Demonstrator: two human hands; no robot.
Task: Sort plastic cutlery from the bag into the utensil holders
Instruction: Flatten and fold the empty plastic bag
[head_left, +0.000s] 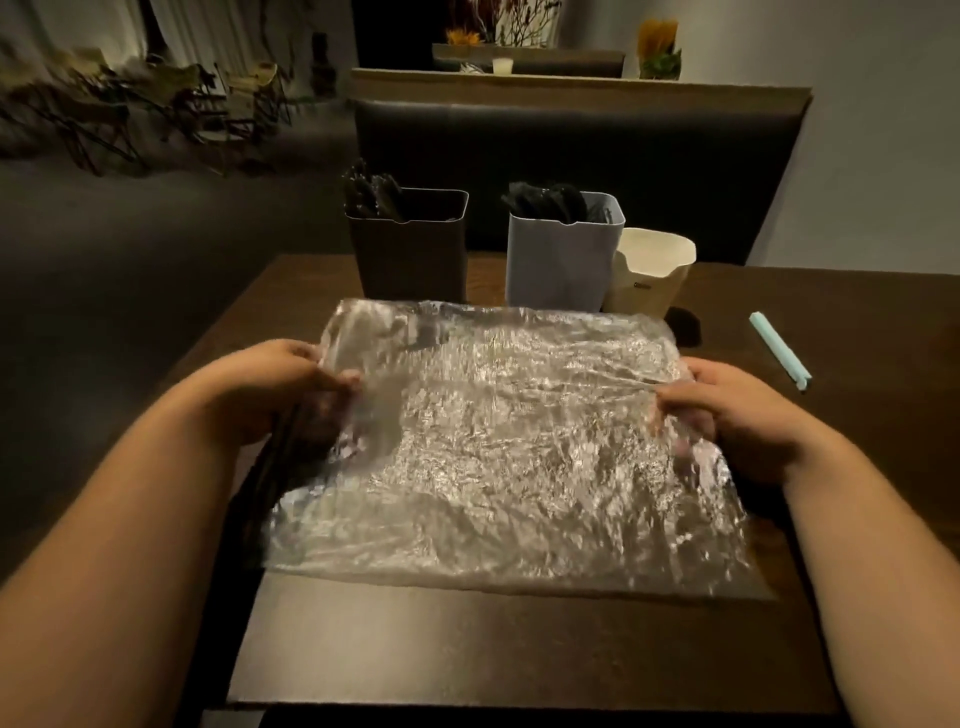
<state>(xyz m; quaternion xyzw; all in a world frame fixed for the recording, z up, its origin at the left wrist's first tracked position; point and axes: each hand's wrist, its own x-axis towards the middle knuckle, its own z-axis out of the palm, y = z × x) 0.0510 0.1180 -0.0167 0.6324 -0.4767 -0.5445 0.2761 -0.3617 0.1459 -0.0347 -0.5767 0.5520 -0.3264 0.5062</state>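
While both hands have the bag (498, 447) stretched between them, I read it as almost weightless: thin clear film, crumpled all over, glinting, limp wherever it is not pulled taut. My left hand (291, 384) pinches the bag's left edge with curled fingers. My right hand (727, 410) pinches the right edge the same way.

Under the bag's left edge a few slim black handles (275, 457) run down toward me. Whether the left hand grips them too, or they lie inside the film, I cannot tell. The rest of the bag looks flat and empty to me.

The film should be slippery and should slump once released, so I judge the edges the only sound hold. The black pieces look like rigid, light plastic, best taken together by the handles.

Beyond the bag's far edge stand three squarish, smooth-walled tubs:
- The dark brown holder (410, 254) has black cutlery (371, 195) poking up.
- The pale grey holder (561, 265) also holds black pieces.
- The cream holder (649, 280) stands close against the grey one and shows only its pale inside.

Right of the bag a pale teal stick (779, 351) lies on the dark wooden table (467, 649).
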